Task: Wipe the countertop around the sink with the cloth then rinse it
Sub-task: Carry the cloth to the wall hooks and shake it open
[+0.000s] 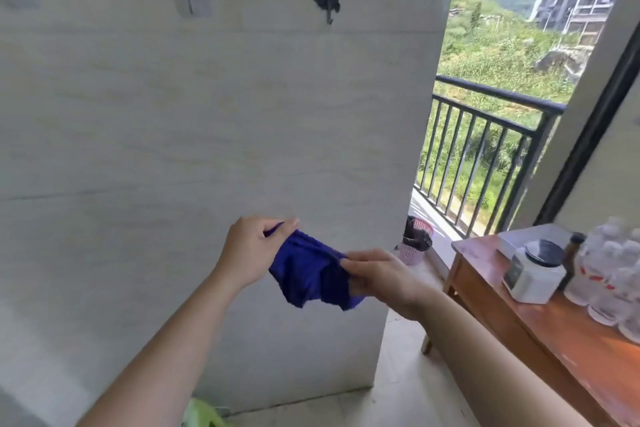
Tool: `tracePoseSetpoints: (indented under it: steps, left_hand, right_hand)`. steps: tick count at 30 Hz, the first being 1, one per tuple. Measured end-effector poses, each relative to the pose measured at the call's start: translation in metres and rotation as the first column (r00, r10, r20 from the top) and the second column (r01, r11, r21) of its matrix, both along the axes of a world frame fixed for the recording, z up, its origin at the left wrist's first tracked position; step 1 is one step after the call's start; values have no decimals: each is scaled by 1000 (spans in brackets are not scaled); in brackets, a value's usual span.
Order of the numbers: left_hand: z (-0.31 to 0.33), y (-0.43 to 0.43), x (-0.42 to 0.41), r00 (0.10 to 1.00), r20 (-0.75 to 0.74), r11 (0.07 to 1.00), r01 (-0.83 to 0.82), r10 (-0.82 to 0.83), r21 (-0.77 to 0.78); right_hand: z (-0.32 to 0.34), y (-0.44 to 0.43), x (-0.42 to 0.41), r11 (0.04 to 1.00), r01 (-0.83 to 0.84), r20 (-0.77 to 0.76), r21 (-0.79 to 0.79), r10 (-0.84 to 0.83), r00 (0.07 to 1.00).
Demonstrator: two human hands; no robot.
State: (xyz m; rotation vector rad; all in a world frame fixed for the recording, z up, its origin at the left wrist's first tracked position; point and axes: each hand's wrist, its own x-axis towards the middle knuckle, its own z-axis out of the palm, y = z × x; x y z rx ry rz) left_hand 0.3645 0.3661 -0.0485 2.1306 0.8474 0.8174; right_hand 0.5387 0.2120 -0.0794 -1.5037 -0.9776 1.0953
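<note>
Out past the left hand [247, 250] there is only pale tiled wall [121, 114], with a clear stick-on hook [190, 3] high above and to that side. The left hand pinches one upper corner of the blue cloth [308, 274] between thumb and curled fingers. The cloth sags between the two hands in a crumpled fold, in mid-air just in front of the wall. A black hook [328, 5] sits on the wall well above it. The right hand [377, 276] grips the other end, fingers curled round the bunched edge.

No sink or countertop is in sight from here, so I can't tell how far along the job is. My guess is the cloth is being opened out. To do that well, I'd hold both pinches on the top hem, draw the hands apart until it hangs flat, then fold it into a pad.

Room is free in front and below. Beyond the right hand the wall ends at a corner, with a pink basket [415, 243] on the floor near the balcony railing [485, 135]. Further right, a wooden table [519, 329] carries a white jar [533, 270] and bottles [606, 270] near its edge, so a wide right swing could clip them.
</note>
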Motion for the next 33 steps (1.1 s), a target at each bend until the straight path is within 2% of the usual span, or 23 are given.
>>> tracePoseSetpoints:
  steps: [1,2,3,4,5,6,7,8,9,10,12,13,14,15,16,18,19,21,24,27,30,33]
  left_hand:
    - [3,5,3,1000,20,999,-15,14,32]
    - [7,9,8,999,28,996,-24,22,81]
    - [11,12,12,999,40,991,-33,28,132]
    - [13,16,18,998,62,988,-39,30,150]
    - [15,25,24,995,92,989,-50,37,136]
    - [16,36,28,992,113,993,-63,52,95]
    - [20,50,34,991,118,997,-60,55,42]
    - [25,63,39,992,110,998,-64,65,-12]
    - [29,73,43,993,95,997,-69,73,-43]
    - [34,84,49,994,74,996,-73,76,-53]
    - [39,97,63,997,-7,997,-78,78,12]
    - [39,101,68,996,-38,996,-74,76,59]
    - [38,104,72,996,-28,995,-81,83,63]
    - [38,110,74,996,12,996,-87,87,24]
    - [39,117,74,993,58,995,-98,100,-28]
    - [43,134,69,988,107,991,-108,116,-80]
    - [46,141,66,987,113,991,-103,112,-87]
    - [52,152,60,990,99,993,-98,104,-61]
    - [56,162,56,993,72,996,-93,94,-8]
    - [60,168,53,995,95,996,-19,27,-87]
    - [64,172,54,996,92,992,2,9,-123]
    - [71,174,57,991,133,975,45,-16,-217]
  right_hand:
    - [-5,11,5,996,-47,246,-74,64,967]
    - [-12,25,11,990,-54,509,-127,112,854]
    - [-15,37,17,992,-32,688,-121,107,718]
    - [-16,47,22,999,0,764,-46,35,644]
    - [-13,56,26,994,28,764,107,-100,637]
    - [-7,62,29,957,72,652,280,-245,717]
    - [1,69,35,916,115,440,384,-291,849]
    - [7,78,42,914,125,203,386,-217,955]
    - [9,86,49,945,70,70,319,-97,993]
    - [6,100,59,979,-28,120,203,3,993]
    - [-2,121,70,985,-166,396,-40,168,903]
    - [-6,131,74,985,-161,480,-58,169,861]
    - [-5,139,76,992,-124,498,-1,108,861]
    - [-5,148,78,994,-68,453,86,22,891]
    - [-2,154,77,986,-13,335,168,-44,941]
    - [0,165,73,973,29,73,230,-47,996]
    - [2,170,71,975,19,43,219,-29,999]
    - [8,176,68,988,-26,115,150,8,993]
    - [20,179,62,994,20,286,107,-50,957]
    - [28,173,52,981,84,405,177,-150,902]
    - [26,165,50,969,41,530,243,-168,831]
    - [25,161,50,952,72,499,296,-218,839]
